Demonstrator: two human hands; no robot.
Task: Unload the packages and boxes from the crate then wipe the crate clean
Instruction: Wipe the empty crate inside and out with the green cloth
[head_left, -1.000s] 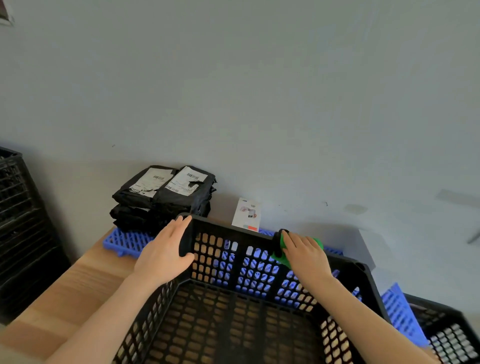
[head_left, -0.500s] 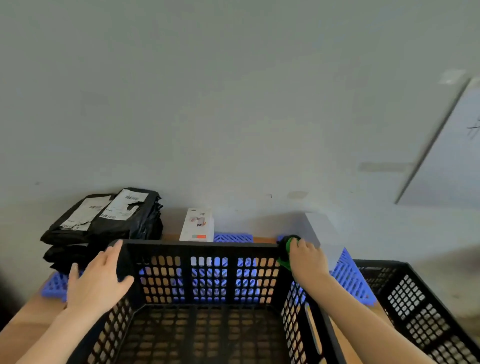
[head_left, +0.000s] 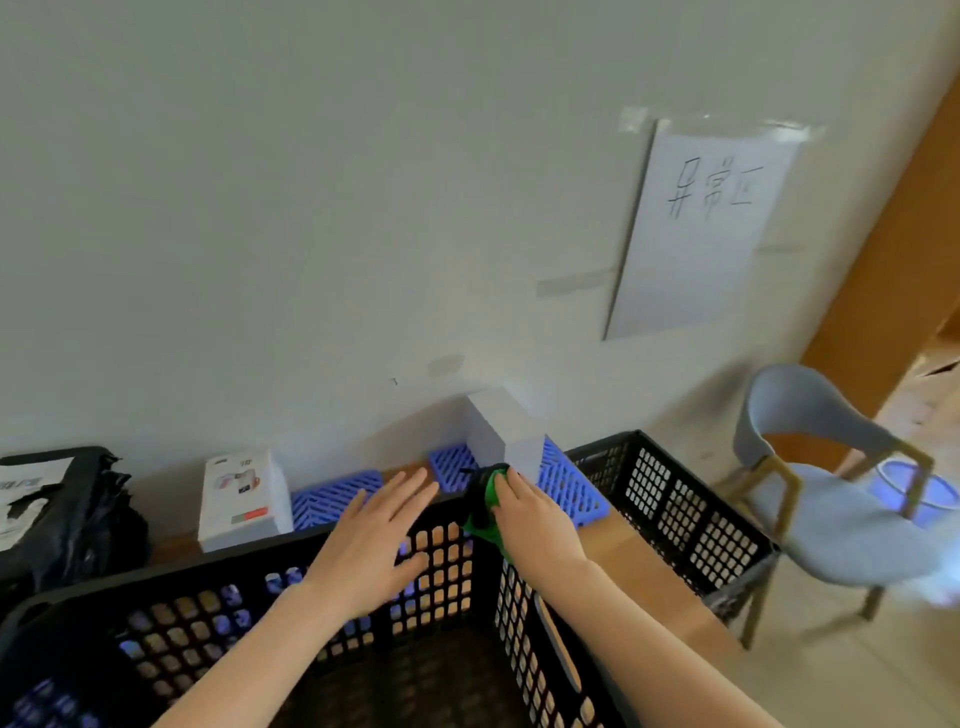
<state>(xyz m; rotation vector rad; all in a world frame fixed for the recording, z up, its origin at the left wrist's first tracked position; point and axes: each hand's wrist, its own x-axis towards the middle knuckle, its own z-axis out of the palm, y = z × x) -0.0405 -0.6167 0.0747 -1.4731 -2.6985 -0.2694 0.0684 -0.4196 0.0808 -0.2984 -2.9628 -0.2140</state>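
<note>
In the head view, the black crate (head_left: 234, 558) stands on the wooden table (head_left: 639, 561) directly in front of us, and as far as we can see its inside holds nothing. Only the near part of the floor is cut off by the frame. The unloading therefore looks finished. The black packages (head_left: 78, 509) lie stacked at the far left, a small white box (head_left: 241, 499) stands behind the far wall of the crate, and a taller white box (head_left: 506, 431) stands against the wall, on the blue mats (head_left: 332, 499).

We judge that the wiping step is in hand. The right hand (head_left: 535, 525) holds a green cloth (head_left: 488, 519), with fingers bent over it, and presses it on the far right corner of the crate rim. The left hand (head_left: 374, 545) is flat, with straight spread fingers, and holds nothing. It lies at the far wall of the crate, but we cannot tell if it touches it.

How much of the crate is already wiped, the picture does not show. In our judgement the other rims, the walls and the floor may remain. A second black crate (head_left: 675, 509) stands at the right, beside the table.
</note>
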